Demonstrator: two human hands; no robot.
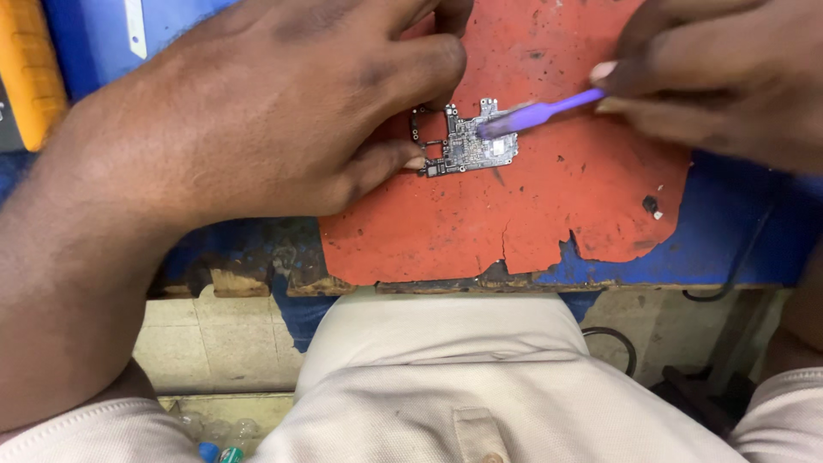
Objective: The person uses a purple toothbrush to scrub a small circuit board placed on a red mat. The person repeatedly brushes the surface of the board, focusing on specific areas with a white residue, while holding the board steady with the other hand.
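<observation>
Counter (737, 231): blue top, worn and chipped along the near edge, running across the middle of the view. Tiled floor below it, person's pale shirt (446, 377) filling 6 o'clock.

Mat (514, 214): orange-red, ragged and torn along its near edge, scorched spots, lying flat on the counter from centre to 1 o'clock.

Left hand (257, 111): comes in from 8 o'clock, covers most of the upper left. Fingers narrow, tips pinning the board at its left and top edges, thumb tip touching the lower-left corner. Pressing down, not lifting.

Right hand (720, 77): at 2 o'clock, fingers closed in a pinch on the tool handle.

Tool (536, 112): purple, thin, flat-ended, angled down toward 8 o'clock. Tip rests on the board's upper-right area, touching it.

Board (467, 144): small bare circuit board, irregular outline with notches, grey-silver with dense chips, lying flat on the mat just above centre, between the two hands.

Yellow object (30, 69): at 10 o'clock edge, partly cut off, can't tell what it is.

Black cable (621, 339): loops under the counter at 4 o'clock.

Small dark speck (651, 204) on the mat at 3 o'clock, well apart from the board.
</observation>
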